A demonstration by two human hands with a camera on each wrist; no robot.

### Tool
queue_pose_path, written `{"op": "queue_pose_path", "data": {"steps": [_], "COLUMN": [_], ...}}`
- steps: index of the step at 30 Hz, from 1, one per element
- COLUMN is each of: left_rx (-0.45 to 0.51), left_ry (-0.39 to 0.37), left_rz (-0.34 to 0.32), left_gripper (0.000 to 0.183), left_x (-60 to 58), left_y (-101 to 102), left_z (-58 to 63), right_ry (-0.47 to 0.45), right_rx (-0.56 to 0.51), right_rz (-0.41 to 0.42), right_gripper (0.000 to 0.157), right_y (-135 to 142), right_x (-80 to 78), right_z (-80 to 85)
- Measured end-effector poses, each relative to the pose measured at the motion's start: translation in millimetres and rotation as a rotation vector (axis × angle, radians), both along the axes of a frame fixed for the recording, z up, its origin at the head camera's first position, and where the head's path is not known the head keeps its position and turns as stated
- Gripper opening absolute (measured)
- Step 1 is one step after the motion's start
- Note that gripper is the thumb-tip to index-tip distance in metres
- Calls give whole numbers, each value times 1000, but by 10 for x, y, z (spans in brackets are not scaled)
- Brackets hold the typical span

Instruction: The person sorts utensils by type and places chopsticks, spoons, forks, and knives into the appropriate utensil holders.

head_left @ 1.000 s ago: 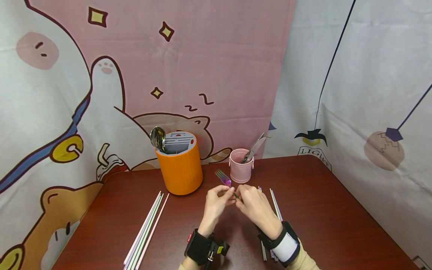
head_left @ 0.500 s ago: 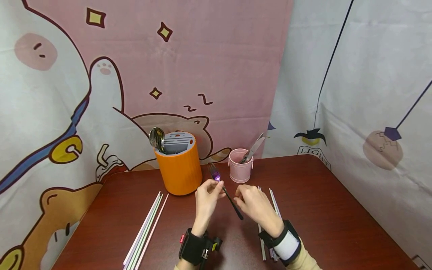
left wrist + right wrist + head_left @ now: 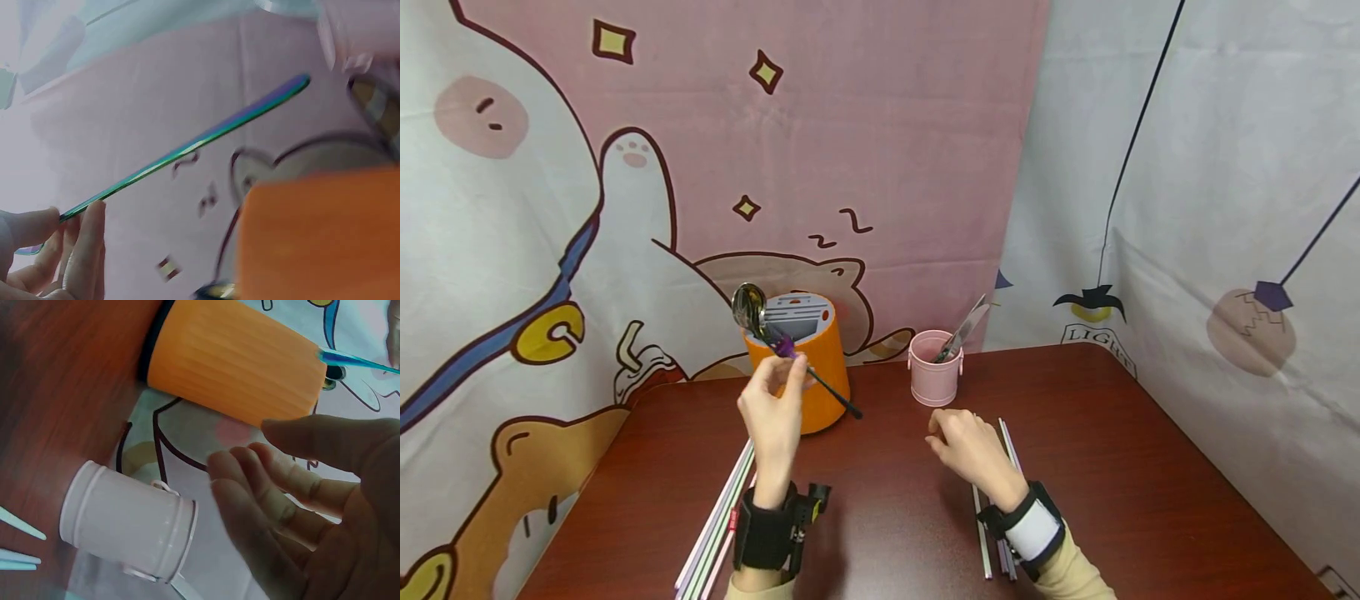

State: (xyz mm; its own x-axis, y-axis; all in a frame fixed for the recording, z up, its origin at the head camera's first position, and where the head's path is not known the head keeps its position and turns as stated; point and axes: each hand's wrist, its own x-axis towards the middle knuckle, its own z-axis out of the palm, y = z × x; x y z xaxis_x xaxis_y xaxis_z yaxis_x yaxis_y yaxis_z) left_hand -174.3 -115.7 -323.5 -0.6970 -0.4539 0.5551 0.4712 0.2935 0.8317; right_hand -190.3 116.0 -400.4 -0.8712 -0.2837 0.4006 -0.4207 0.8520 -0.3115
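Note:
My left hand (image 3: 775,410) pinches a fork (image 3: 833,390) near its neck, in front of the orange utensil holder (image 3: 829,379). The fork's purple head points up and left toward the holder's top, and its dark handle slants down to the right. In the left wrist view the handle (image 3: 187,147) shines green and purple between thumb and fingers. Shiny spoons (image 3: 748,307) stand in the holder's left side. My right hand (image 3: 970,450) hovers over the table with loosely curled fingers and holds nothing. Nearest to it is a small pink bucket (image 3: 935,385).
Silver utensils (image 3: 967,332) lean out of the pink bucket. Several pale thin sticks (image 3: 718,512) lie at the left of the brown table (image 3: 895,533), partly behind my left wrist. More sticks (image 3: 983,537) lie under my right arm. A patterned cloth (image 3: 910,167) hangs behind.
My left hand has carried the fork away from the right hand, left and up to the orange holder. The right hand has let go of the fork and stayed nearly in place.

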Motion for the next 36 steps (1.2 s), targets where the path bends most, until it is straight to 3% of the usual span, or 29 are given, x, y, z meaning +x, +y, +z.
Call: {"op": "queue_pose_path", "data": {"steps": [8,12,15,20,26,31,36], "left_rx": [-36,-72,-84,-92,-153,-200,-228], "left_ry": [234,327,358,344,305,263,190], "left_rz": [232,332,379,394,379,365,371], "left_gripper": [26,25,24,30,27,22,22], "left_x": [-44,-164,-276,-452,-611,-715,-791], "left_y": [-276,-371,-413,-449,-493,-518,-563], "left_z": [361,431,411,310,209,135,70], "right_ry": [36,91,148,237,349,332,238], "right_rx": [-38,-77,-114,-185,-263,-158,10], "right_rz": [38,70,105,197,299,351,393], "right_gripper": [12,10,8,6,19,34,45], "right_y": [-79,-151,-231,-432,-778,-1042,-1193], "right_x": [-31,-56,-99,-248,-530,-707,-787], "right_z": [-57,-70,-75,4,309,513,523]}}
